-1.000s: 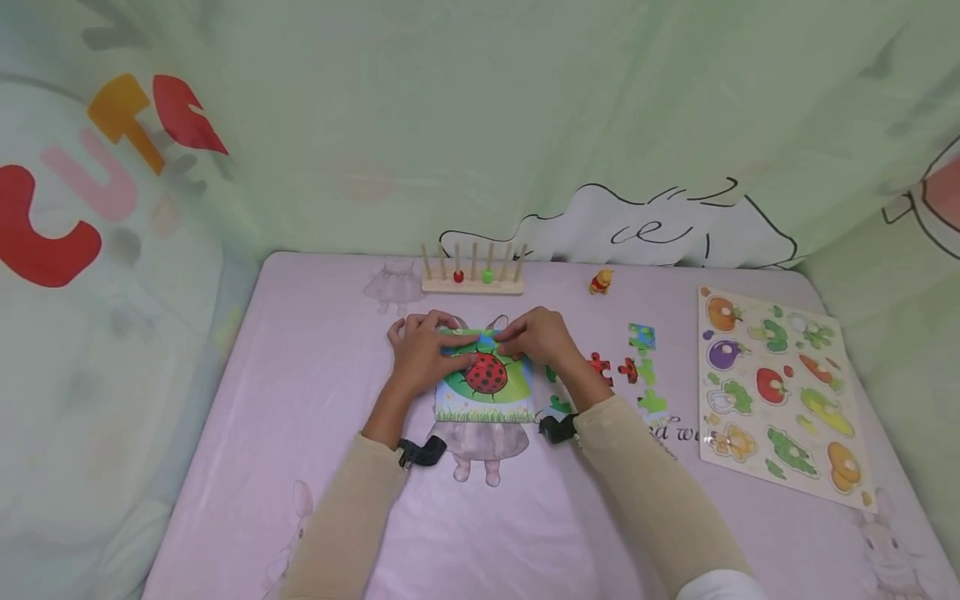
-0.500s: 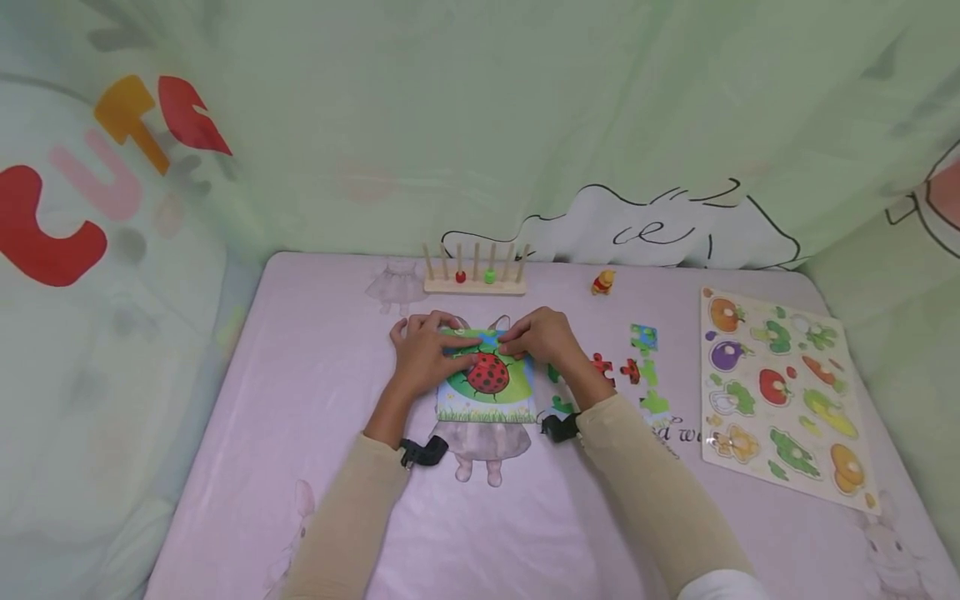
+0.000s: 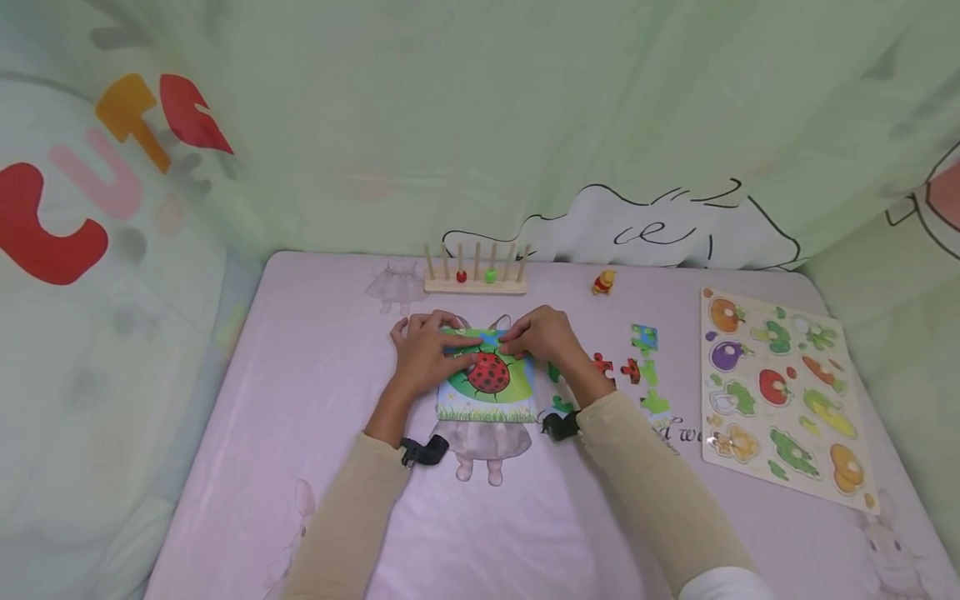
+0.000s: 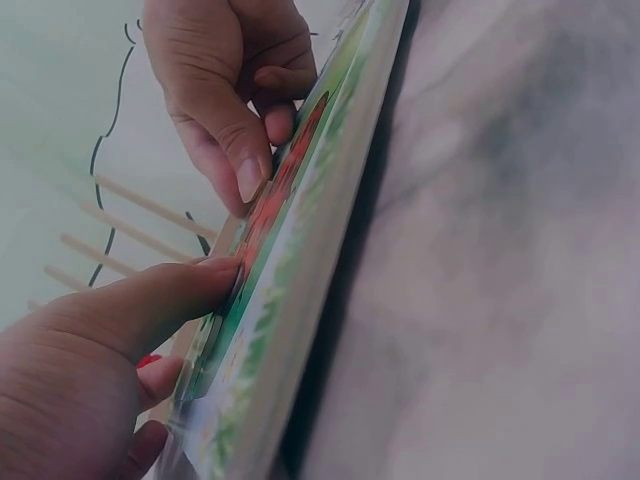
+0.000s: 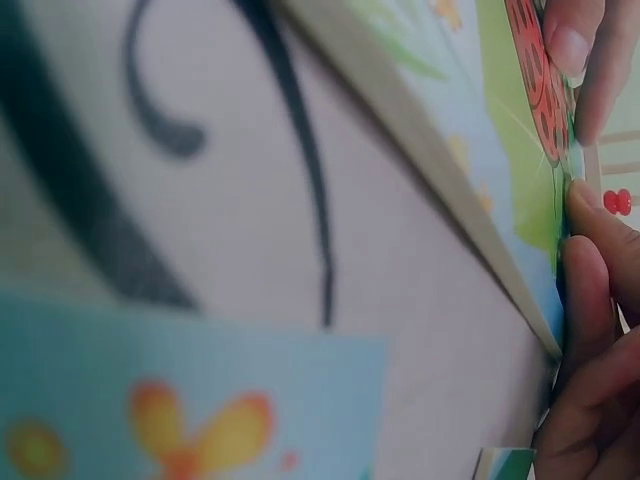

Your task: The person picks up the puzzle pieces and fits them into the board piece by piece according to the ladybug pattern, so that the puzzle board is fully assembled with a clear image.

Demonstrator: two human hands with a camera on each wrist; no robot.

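Observation:
A square ladybug jigsaw puzzle [image 3: 489, 383] lies on the table in front of me. My left hand [image 3: 422, 357] rests on its left side, index finger straight along the upper edge and thumb pressing beside the red ladybug. At the upper right, my right hand [image 3: 543, 337] has thumb and index finger together on a small blue-and-green puzzle piece [image 3: 491, 338]. That piece is mostly covered by the fingertips. In the right wrist view, the right thumb and curled fingers [image 5: 590, 285] sit at the puzzle's edge, close to the left fingertips [image 5: 568, 50].
Loose puzzle pieces [image 3: 654, 403] lie right of the right forearm, some red [image 3: 630, 371]. Behind the puzzle stands a wooden peg rack [image 3: 476, 287] with a red and a green bead. A small bear figurine [image 3: 603, 282] and a vegetable peg board [image 3: 780, 392] are at right.
Both hands keep almost the same place on the puzzle. The right fingertips have shifted slightly, and more of the blue at the puzzle's top shows between the hands.

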